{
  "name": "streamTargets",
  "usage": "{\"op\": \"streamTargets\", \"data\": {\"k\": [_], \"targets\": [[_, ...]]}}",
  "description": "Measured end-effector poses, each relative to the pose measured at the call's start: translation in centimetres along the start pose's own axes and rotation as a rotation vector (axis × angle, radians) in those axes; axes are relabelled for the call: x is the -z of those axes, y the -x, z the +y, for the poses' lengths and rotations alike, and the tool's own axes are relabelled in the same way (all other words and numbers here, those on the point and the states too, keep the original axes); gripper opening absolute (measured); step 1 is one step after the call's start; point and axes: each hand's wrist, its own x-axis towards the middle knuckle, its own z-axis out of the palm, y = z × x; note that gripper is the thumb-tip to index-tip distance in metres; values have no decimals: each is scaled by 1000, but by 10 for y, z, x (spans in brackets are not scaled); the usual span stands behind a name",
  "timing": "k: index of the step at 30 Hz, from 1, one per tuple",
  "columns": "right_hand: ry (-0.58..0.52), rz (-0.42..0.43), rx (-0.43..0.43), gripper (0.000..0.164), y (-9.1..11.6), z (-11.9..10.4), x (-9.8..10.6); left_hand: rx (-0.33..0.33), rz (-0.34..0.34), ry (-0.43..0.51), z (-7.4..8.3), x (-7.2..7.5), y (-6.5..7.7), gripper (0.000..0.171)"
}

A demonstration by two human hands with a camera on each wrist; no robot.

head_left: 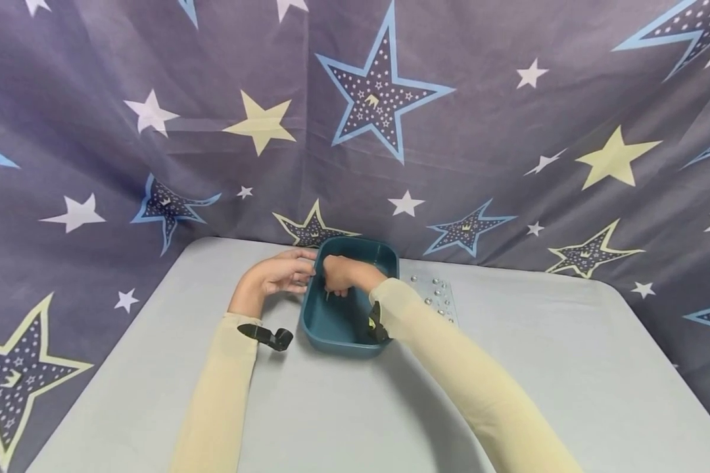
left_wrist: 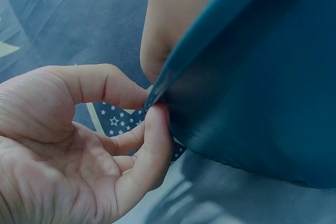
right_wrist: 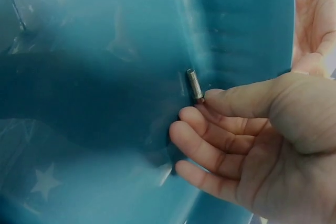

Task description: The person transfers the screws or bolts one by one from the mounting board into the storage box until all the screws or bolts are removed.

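A deep teal plastic bin (head_left: pixel 349 347) stands on the table. My left hand (head_left: pixel 285 270) is at its left side; in the left wrist view the thumb and a finger pinch the bin's rim (left_wrist: pixel 181 59). Inside the bin is my right hand (head_left: pixel 340 272). Between its thumb and forefinger it pinches one end of a small metal bolt (right_wrist: pixel 195 84), whose threaded end points away from the fingers. The bolt is close to the bin's inner surface; whether it touches cannot be told. The other right fingers are loosely bent.
Right of the bin, a clear plate (head_left: pixel 444 299) with several small shiny metal pieces lies on the table, partly behind the right sleeve (head_left: pixel 432 335). A grey cloth covers the table (head_left: pixel 568 355). Behind it hangs a dark star-patterned curtain (head_left: pixel 479 151).
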Motion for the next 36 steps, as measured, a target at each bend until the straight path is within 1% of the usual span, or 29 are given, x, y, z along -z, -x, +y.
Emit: {"op": "streamTargets", "data": {"k": [5,9,14,17,21,25,29,32,36], "targets": [[-16,9,-5,12,4,-2,2,1,6,-1,2,-2,0,62],[8,-7,5,13,7,-4,3,0,3,-2,1,-2,0,63],[129,-22,49,18,12,-7,6,6,4,-6,-2,-1,0,64],[174,-15,86,23,18,-8,12,12,4,-5,-3,-1,0,62],[201,-1,119,26,30,-7,23,11,-1,-5,-4,-2,-1,60],[262,54,159,26,45,-7,36,10,-4,-18,-2,-2,-1,64],[304,136,191,29,61,-6,50,2,-1,-32,1,-2,0,66],[322,179,188,31,74,-3,56,1,-3,-35,2,-2,0,66],[341,253,196,29,91,3,58,-4,-10,-34,3,-2,0,66]]}}
